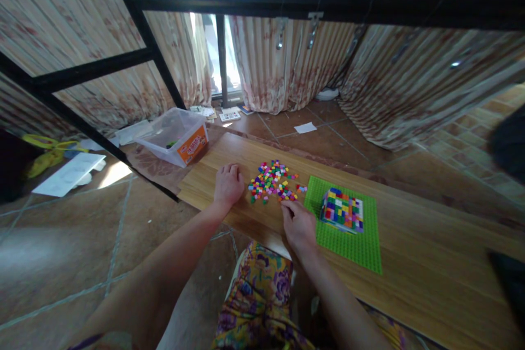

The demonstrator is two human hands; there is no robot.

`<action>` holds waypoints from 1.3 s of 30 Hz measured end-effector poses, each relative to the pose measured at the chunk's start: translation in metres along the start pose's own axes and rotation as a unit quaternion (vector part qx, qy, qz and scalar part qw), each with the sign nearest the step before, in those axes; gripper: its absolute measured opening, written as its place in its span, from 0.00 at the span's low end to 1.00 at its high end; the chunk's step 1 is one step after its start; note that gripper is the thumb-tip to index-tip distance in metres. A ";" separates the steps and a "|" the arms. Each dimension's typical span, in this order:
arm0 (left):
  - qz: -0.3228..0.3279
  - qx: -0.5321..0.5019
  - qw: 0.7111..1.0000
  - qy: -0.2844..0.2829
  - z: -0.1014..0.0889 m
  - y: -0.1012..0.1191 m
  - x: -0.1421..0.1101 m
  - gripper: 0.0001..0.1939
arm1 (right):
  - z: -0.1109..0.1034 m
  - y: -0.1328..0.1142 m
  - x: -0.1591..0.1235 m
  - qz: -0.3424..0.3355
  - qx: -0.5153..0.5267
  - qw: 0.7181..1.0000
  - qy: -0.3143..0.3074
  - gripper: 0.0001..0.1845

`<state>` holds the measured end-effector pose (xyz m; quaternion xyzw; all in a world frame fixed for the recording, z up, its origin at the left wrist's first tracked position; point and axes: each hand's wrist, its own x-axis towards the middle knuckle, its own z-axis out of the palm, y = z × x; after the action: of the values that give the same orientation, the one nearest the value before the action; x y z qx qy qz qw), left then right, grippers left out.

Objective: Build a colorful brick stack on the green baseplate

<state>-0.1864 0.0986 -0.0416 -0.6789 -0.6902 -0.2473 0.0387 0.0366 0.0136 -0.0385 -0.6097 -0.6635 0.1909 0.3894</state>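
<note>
A loose pile of small coloured building bricks lies on the wooden bench top. My left hand rests on the wood just left of the pile, fingers curled in and no brick showing in them. At the pile's near edge, my right hand has its thumb and fingers pinched together; what is between the tips is too small to make out. Beside that hand lies a green studded baseplate. On it stands a low rectangular block built of mixed-colour bricks, with a patchwork top.
The narrow wooden bench runs across in front of my knees. A clear plastic box with an orange label stands beyond its left end. Black metal bars cross above, before striped curtains. Papers lie on the tiled floor.
</note>
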 end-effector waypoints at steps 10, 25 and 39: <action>-0.003 0.003 1.000 -0.005 -0.004 0.002 0.000 0.14 | -0.012 -0.001 0.074 -0.018 -0.125 0.990 -0.064 0.15; 0.011 0.002 1.000 -0.002 -0.002 -0.001 0.001 0.13 | -0.019 -0.016 0.068 -0.019 -0.080 0.992 -0.093 0.12; 0.037 0.019 0.999 0.011 -0.001 -0.007 0.006 0.16 | -0.135 0.048 0.021 0.160 0.089 0.978 0.099 0.19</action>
<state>-0.1936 0.1041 -0.0407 -0.7007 -0.6684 -0.2401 0.0683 0.1704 0.0127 0.0161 -0.6868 -0.4960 0.2473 0.4702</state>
